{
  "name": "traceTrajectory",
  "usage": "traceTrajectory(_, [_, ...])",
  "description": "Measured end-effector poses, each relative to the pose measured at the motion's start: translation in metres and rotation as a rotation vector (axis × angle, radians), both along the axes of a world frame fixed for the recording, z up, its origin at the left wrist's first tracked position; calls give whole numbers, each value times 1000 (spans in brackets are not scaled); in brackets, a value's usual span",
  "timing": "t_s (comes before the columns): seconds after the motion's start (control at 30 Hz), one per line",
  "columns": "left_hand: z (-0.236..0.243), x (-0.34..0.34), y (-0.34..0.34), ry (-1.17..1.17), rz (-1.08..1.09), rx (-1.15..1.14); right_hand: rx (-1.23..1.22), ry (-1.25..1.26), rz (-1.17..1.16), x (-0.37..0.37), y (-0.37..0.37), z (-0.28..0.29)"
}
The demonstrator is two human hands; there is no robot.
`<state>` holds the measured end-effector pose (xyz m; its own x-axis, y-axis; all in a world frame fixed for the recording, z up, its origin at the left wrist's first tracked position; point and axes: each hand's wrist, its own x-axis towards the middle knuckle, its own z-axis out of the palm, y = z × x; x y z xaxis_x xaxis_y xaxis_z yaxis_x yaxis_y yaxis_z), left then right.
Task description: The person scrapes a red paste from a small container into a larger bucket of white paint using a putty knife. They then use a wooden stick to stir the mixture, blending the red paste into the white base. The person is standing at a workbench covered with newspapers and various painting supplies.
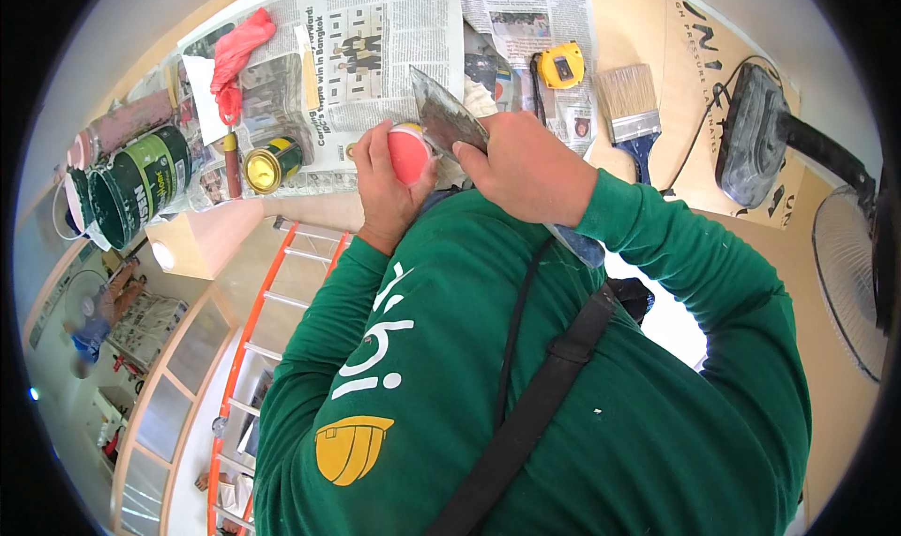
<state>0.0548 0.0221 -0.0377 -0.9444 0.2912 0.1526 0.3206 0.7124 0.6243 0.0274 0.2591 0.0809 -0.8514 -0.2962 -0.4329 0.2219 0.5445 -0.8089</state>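
Note:
My left hand (380, 184) is wrapped round a small round tin (409, 155) with a pinkish-red top, tilted toward me. Whether that red is a lid or the tin's contents, I cannot tell. My right hand (530, 165) grips a putty knife (445, 114) low on its broad, smeared metal blade. Its blue handle end shows beneath my right wrist. The blade lies beside the tin's upper right rim; contact between them is unclear. Both hands are held over the near edge of a worktop spread with newspaper (413, 29).
Right of my hands lie a yellow tape measure (561, 65), a wide paintbrush (631, 104) and a black corded tool (754, 137), with a fan (847, 264) beyond. Leftward are a red cloth (239, 53), another tin (272, 165), a green bucket (141, 184) and an orange ladder (246, 334). A person (94, 325) is farther left.

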Motion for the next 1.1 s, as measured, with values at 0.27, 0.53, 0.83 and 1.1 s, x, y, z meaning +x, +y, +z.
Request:
traceTrajectory(0.27, [1, -4, 0, 40, -24, 104, 92, 78, 116, -6, -18, 15])
traceTrajectory(0.53, [-5, -4, -1, 50, -27, 186, 165, 7, 0, 8, -41, 26])
traceTrajectory(0.83, [-12, -2, -2, 81, -36, 210, 339, 209, 63, 38, -52, 11])
traceTrajectory(1.1, [-17, 4, 5, 178, 31, 206, 494, 414, -3, 43, -49, -50])
